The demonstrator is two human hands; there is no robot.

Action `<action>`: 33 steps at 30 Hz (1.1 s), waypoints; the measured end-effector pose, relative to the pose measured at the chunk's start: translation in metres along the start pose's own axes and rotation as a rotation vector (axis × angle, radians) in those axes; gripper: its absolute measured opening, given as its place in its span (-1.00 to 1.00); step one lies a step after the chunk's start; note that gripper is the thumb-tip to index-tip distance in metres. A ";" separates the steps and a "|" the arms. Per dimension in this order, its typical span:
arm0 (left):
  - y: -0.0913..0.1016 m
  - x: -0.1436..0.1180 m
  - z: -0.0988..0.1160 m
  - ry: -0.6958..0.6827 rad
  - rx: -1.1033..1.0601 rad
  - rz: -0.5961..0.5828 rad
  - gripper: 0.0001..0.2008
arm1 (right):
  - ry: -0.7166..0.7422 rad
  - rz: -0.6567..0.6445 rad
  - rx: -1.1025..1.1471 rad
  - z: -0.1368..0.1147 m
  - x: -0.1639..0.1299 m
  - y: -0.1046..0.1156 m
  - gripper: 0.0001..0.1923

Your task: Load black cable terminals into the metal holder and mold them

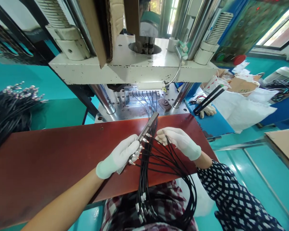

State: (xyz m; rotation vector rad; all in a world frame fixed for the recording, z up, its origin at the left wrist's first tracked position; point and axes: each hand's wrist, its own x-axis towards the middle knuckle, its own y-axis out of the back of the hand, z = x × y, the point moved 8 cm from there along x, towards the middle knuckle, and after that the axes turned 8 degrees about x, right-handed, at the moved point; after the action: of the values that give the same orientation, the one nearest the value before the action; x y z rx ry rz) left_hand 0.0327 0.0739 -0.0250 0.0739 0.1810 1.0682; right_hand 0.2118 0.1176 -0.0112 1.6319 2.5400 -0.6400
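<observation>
My left hand [126, 150], in a white glove, grips a long grey metal bar [148, 127] that lies slanted above the table. Several metal connectors [135, 154] sit in a row along the bar's right side, each with a black cable running off to the right. My right hand [174, 139], also gloved, is closed around the ends of a few black cables [170, 150], just right of the bar. A bundle of black cables [144, 173] passes beneath the bar and loops down over my lap, where several silver connector ends [142, 205] rest.
Ahead stands a press with a cream plate [135, 74] above a metal bed [125, 114]; cables run into a clear-looking fixture [137, 98] there. A brown table [50, 160] spans the front. More black cables [12, 109] lie left. Right are a glove [208, 110] and white bags [245, 109].
</observation>
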 end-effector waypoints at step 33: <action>-0.003 0.000 -0.004 0.008 0.095 -0.099 -0.65 | 0.266 0.429 -0.356 -0.014 -0.020 0.062 -0.47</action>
State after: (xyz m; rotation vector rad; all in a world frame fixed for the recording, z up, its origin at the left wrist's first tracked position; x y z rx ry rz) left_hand 0.0344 0.0720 -0.0293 0.1447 0.2400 0.9608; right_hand 0.2776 0.1280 -0.0130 2.1238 2.1620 0.0656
